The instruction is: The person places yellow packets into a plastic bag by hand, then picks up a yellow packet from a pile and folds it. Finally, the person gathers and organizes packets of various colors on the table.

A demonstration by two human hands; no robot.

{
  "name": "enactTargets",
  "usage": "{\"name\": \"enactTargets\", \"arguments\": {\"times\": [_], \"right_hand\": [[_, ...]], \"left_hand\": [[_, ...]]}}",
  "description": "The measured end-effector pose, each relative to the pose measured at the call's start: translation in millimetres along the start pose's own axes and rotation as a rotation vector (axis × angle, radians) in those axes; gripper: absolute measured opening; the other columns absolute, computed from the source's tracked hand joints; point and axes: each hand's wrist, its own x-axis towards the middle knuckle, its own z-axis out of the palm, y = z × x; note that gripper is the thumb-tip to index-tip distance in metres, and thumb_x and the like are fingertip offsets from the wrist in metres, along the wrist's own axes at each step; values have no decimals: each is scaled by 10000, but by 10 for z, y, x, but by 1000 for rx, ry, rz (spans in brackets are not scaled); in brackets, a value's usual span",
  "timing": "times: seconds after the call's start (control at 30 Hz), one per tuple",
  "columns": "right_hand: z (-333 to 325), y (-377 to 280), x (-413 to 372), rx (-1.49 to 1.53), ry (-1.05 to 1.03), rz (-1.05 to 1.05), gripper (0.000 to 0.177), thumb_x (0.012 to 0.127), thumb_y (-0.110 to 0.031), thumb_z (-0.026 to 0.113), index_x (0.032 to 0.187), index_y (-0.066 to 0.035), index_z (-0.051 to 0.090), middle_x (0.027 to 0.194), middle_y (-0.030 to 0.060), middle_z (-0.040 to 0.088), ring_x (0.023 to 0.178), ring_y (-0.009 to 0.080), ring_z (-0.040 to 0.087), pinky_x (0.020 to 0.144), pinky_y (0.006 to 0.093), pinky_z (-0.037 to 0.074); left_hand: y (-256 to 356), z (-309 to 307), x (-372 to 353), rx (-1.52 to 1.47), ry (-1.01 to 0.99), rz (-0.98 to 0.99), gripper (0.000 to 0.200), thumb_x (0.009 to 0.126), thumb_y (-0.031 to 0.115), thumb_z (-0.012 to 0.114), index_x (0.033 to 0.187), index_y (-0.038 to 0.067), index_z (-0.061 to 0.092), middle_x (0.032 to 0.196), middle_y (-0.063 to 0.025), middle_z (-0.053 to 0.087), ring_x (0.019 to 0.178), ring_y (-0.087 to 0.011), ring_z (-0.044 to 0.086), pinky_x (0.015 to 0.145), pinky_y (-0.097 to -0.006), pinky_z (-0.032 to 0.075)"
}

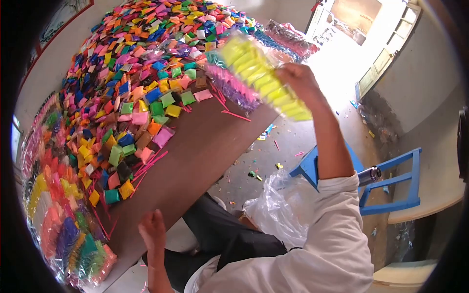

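My right hand (299, 82) is raised past the table's right edge, its fingers closed on a clear bag of yellow packets (259, 73). The bag hangs slanted and slightly blurred, with its packets lined up in rows. Behind it, bags of purple and pink packets (234, 88) lie on the tabletop. My left hand (154, 229) is low, by the table's near edge, with its fingers curled in; whether anything is inside them is hidden. Closest to it on the brown table (190, 139) are pink sticks (146, 166) and loose coloured packets (127, 188).
A large heap of small coloured packets (141, 53) covers the far table. Filled clear bags (73, 239) line the left side. A blue stool (391, 183) with a dark bottle (369, 176) stands to the right. Crumpled clear plastic (278, 205) lies beside my legs; scraps litter the floor.
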Motion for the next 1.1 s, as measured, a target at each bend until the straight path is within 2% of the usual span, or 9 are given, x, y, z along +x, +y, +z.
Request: {"name": "enactTargets", "arguments": {"times": [0.03, 0.13, 0.2, 0.27, 0.37, 0.47, 0.8, 1.03, 1.1], "right_hand": [[-171, -102, 41, -10, 22, 121, 267, 895, -284, 664, 952, -27, 711, 743, -12, 607, 710, 72, 519, 653, 271, 442], [-585, 442, 517, -49, 107, 33, 318, 896, -310, 641, 1015, -23, 713, 811, 10, 633, 761, 102, 544, 691, 276, 438], [-874, 565, 740, -21, 83, 139, 386, 869, -378, 635, 1063, -53, 708, 887, 12, 640, 815, 130, 554, 702, 298, 431], [-1068, 777, 979, -38, 133, 135, 387, 876, -385, 620, 1077, -65, 705, 915, 19, 652, 845, 150, 570, 735, 327, 439], [-1266, 967, 1300, -57, 162, 159, 397, 880, -397, 607, 1086, -71, 703, 948, 33, 667, 876, 164, 586, 763, 342, 444], [-1278, 1100, 1561, -41, 253, 126, 306, 842, -299, 624, 975, -44, 729, 780, 36, 654, 701, 130, 582, 660, 296, 468], [-1046, 1558, 2506, -202, 93, 119, 352, 851, -362, 626, 1024, -70, 720, 833, 55, 678, 779, 155, 609, 737, 338, 484], [-932, 1613, 3107, -265, 10, -6, 317, 861, -340, 628, 1015, -79, 718, 765, 21, 651, 720, 142, 588, 701, 319, 465], [-864, 1574, 3183, -314, 4, 53, 300, 861, -330, 626, 995, -78, 719, 746, 14, 645, 694, 132, 582, 681, 315, 463]], "left_hand": [[173, 109, 99, 0, 12, 96, 240, 897, 145, 607, 730, -20, 557, 668, -185, 553, 594, -370, 545, 556, -443, 411], [549, 419, 444, -27, 7, 285, 241, 875, 127, 622, 690, 3, 532, 651, -171, 536, 590, -371, 539, 545, -446, 406], [612, 638, 677, -17, 24, 366, 254, 865, 122, 628, 667, 22, 506, 648, -159, 521, 595, -370, 532, 547, -455, 405], [578, 853, 869, 24, 64, 439, 271, 859, 120, 631, 650, 42, 477, 644, -144, 505, 602, -370, 524, 555, -469, 403], [578, 1000, 986, 220, 109, 401, 262, 850, 114, 633, 656, 59, 466, 669, -131, 501, 630, -367, 518, 582, -479, 409], [572, 986, 973, 242, 118, 479, 245, 832, 103, 642, 666, 60, 466, 694, -129, 504, 648, -371, 510, 601, -476, 409], [646, 960, 1018, 258, 39, 469, 240, 780, 70, 653, 652, 60, 450, 703, -124, 485, 652, -358, 479, 590, -480, 379], [657, 939, 1037, 293, -17, 444, 253, 760, 70, 650, 635, 66, 430, 691, -114, 463, 638, -347, 467, 575, -467, 371], [667, 933, 1040, 304, -22, 428, 255, 755, 70, 649, 630, 68, 427, 688, -112, 459, 635, -344, 464, 571, -464, 369]]}}
